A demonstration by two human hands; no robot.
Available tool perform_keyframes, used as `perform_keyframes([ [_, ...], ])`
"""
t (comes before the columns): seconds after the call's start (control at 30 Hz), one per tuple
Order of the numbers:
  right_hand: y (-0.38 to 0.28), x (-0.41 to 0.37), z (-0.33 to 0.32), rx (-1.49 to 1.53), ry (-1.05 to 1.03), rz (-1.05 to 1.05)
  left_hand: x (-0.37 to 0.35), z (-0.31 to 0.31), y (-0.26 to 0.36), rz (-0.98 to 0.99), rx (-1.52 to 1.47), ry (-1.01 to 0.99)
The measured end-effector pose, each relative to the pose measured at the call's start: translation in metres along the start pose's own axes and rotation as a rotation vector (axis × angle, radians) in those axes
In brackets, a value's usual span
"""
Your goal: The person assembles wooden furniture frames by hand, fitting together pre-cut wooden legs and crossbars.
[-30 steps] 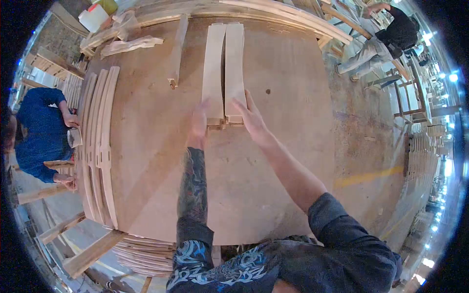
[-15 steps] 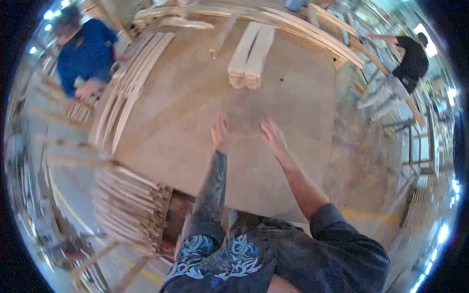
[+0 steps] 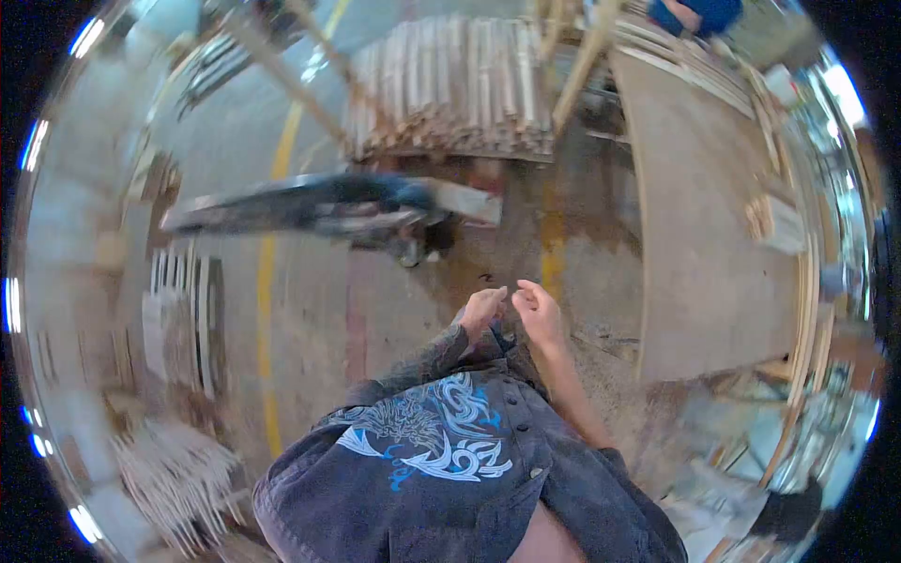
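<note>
Close together just off the shirt front: left hand (image 3: 483, 308) and right hand (image 3: 541, 315), fingertips nearly meeting. Fingers loosely curled on both, palms half turned inward; nothing visible in either. Too blurred to tell whether touching the dark printed shirt (image 3: 427, 446) or hanging clear of it.

Nearest ahead: long dark bar (image 3: 300, 208), motion-smeared, kind not readable. Lies forward and to the left of the hands, apart from both, over bare concrete floor (image 3: 394, 300). Long axis across the view, left to right, right end slightly lower and ending at a pale board end (image 3: 467, 200). Left hand on the nearer side; right hand a little further off, more in line with the board end.

Further out, beyond the bar: stack of slats (image 3: 450, 89), ends facing this way, lengths running away from the body. Yellow floor line (image 3: 270, 253) running fore and aft at left. More pale slats (image 3: 178, 319) beside that line, blurred. Off right: edge of a broad work table (image 3: 699, 197), well apart from the hands. At top right, part of another person in a blue top (image 3: 699, 13).
</note>
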State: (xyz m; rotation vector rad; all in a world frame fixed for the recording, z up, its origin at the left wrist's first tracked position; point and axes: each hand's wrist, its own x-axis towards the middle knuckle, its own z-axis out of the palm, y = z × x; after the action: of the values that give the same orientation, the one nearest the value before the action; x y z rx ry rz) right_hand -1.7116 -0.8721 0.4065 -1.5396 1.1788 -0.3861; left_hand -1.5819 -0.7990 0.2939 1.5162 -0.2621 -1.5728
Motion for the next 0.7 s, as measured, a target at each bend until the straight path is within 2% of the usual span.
perform_keyframes([
  [0.03,-0.006,-0.010,0.030,-0.021,-0.049,-0.011,-0.018,-0.021,-0.015,0.004,-0.041,0.036],
  [0.1,-0.025,-0.027,0.096,-0.381,-0.110,-0.542,-0.035,-0.072,-0.050,0.527,-0.434,-0.278],
  [0.13,-0.036,-0.039,0.125,-0.390,-0.142,-0.556,-0.037,-0.095,-0.065,0.606,-0.514,-0.347],
  [0.2,-0.079,-0.069,0.185,-0.432,-0.290,-0.750,-0.057,-0.131,-0.070,0.620,-0.590,-0.366],
  [0.23,-0.076,-0.070,0.215,-0.436,-0.310,-0.758,-0.064,-0.153,-0.068,0.644,-0.634,-0.372],
  [0.3,-0.053,-0.059,0.279,-0.444,-0.415,-0.938,-0.094,-0.201,-0.062,0.581,-0.712,-0.344],
  [0.33,-0.044,-0.048,0.310,-0.397,-0.354,-0.873,-0.110,-0.234,-0.061,0.543,-0.754,-0.321],
  [0.4,-0.037,-0.031,0.369,-0.607,-0.220,-0.582,-0.194,-0.316,-0.011,0.274,-0.921,-0.208],
  [0.43,-0.009,-0.020,0.389,-0.599,-0.302,-0.306,-0.229,-0.363,-0.005,-0.007,-1.071,-0.102],
  [0.47,0.027,-0.006,0.399,-0.594,-0.387,-0.033,-0.255,-0.410,-0.014,0.074,-1.096,-0.073],
  [0.5,0.056,-0.013,0.408,-0.757,-0.305,0.032,-0.278,-0.462,-0.020,0.165,-1.120,-0.044],
  [0.53,0.102,-0.003,0.411,-0.752,-0.469,0.123,-0.299,-0.507,-0.028,0.237,-1.061,0.167],
  [0.6,0.109,-0.005,0.423,-1.141,-0.877,0.090,-0.336,-0.594,-0.051,0.319,-0.952,0.511],
  [0.63,0.101,-0.010,0.443,-1.126,-0.872,0.100,-0.351,-0.633,-0.060,0.330,-0.913,0.641],
  [0.7,0.092,-0.021,0.468,-1.109,-0.778,0.149,-0.369,-0.694,-0.065,0.277,-0.853,0.729],
])
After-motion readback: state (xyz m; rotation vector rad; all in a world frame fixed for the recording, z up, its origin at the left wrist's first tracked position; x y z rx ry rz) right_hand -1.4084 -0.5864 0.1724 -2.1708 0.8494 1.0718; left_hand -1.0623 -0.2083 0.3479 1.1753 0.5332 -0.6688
